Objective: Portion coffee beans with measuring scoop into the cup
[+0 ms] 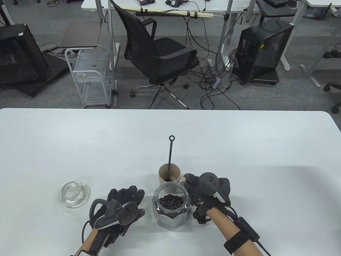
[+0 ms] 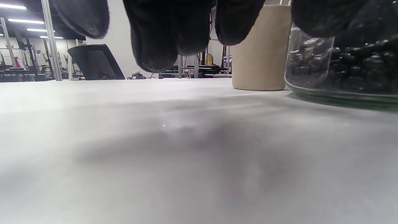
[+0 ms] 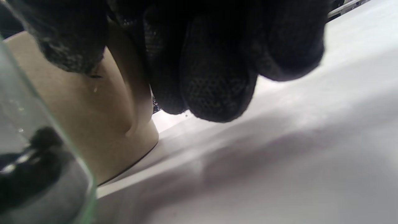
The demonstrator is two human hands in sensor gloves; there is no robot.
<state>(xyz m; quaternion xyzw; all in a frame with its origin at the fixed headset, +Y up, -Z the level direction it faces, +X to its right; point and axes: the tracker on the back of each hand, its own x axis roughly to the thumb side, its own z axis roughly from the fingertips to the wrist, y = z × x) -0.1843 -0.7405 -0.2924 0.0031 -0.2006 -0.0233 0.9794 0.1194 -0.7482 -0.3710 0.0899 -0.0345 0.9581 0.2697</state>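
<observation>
We logged a white, smooth-topped bench (image 1: pixel 80 138) with rounded corners. All items sat near its front edge, around the middle.

A clear, faceted glass jar (image 1: pixel 171 208) stood open, roughly a third full of dark, glossy coffee beans (image 1: pixel 171 202). Just behind it, on the side away from the front edge, stood a beige, matte, cylindrical ceramic cup (image 1: pixel 169 174) with a handle on its right. A thin black measuring scoop (image 1: pixel 170 157) with a ring at the handle tip stood in the cup, its bowl down inside and its handle leaning over the far rim. From the table view the jar partly covered the cup's front wall. We could not tell whether jar and cup touched.

A round, clear glass lid (image 1: pixel 73 193) with a thick rim lay flat well to the left of the jar, near the front edge.

The left hand (image 1: pixel 121 204), in a black knit glove, was just left of the jar, its fingers loosely extended and grasping nothing; the left wrist view showed the fingertips (image 2: pixel 161 46) hanging above the bench surface.

The right hand (image 1: pixel 206 188) was just right of the jar, at the cup's handle. In the right wrist view the gloved fingers (image 3: pixel 214 90) curled beside the handle, but we could not tell whether they grasped it.
</observation>
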